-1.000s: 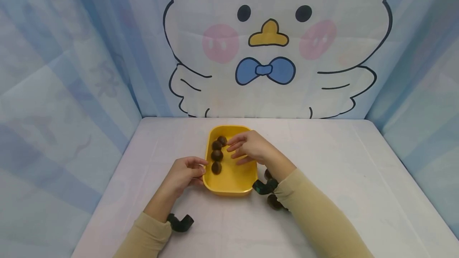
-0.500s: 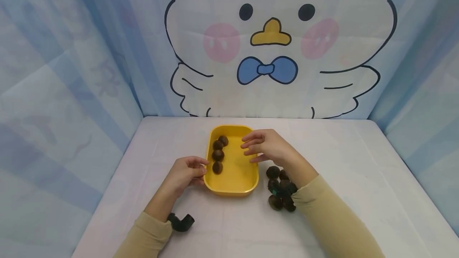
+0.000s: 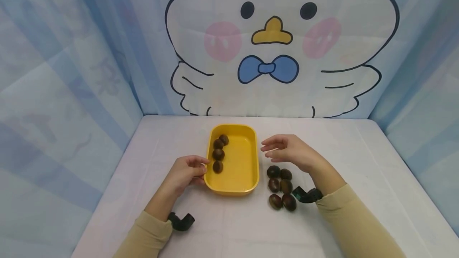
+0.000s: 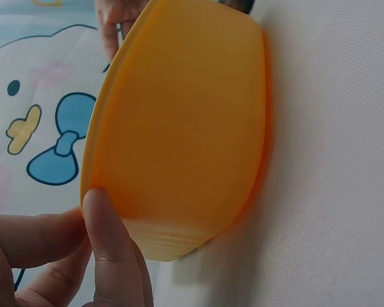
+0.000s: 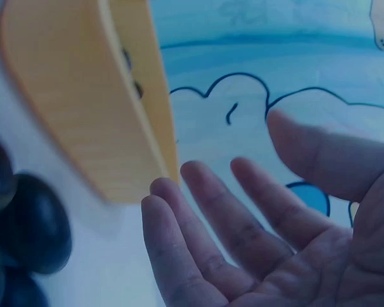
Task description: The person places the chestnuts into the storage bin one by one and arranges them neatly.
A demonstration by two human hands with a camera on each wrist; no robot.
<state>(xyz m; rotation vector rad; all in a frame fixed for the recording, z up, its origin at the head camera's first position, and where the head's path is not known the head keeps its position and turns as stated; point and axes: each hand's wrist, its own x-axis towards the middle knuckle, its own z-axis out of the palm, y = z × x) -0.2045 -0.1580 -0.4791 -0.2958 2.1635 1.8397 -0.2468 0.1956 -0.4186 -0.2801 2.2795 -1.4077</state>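
A yellow plastic tray [image 3: 238, 186] stands on the table with several brown chestnuts [image 3: 218, 154] in a line along its left side. My left hand [image 3: 186, 171] pinches the tray's left rim; in the left wrist view the thumb [image 4: 105, 236] lies against the outer wall. To the right of the tray, my right hand [image 3: 292, 150] hovers with fingers loosely extended and nothing in them. Below it, several more chestnuts [image 3: 286, 186] lie grouped on the table. The right wrist view shows the bare palm and fingers [image 5: 230, 224] near the tray's edge.
A white cloth [image 3: 222, 226] covers the table. Behind stands a curtain [image 3: 269, 98] printed with a cartoon bird, and blue-white curtains [image 3: 64, 90] hang at both sides. A black camera mount sits on each wrist.
My right hand has moved out from over the tray to its right side, uncovering the chestnuts on the table. The left hand has stayed at the rim.
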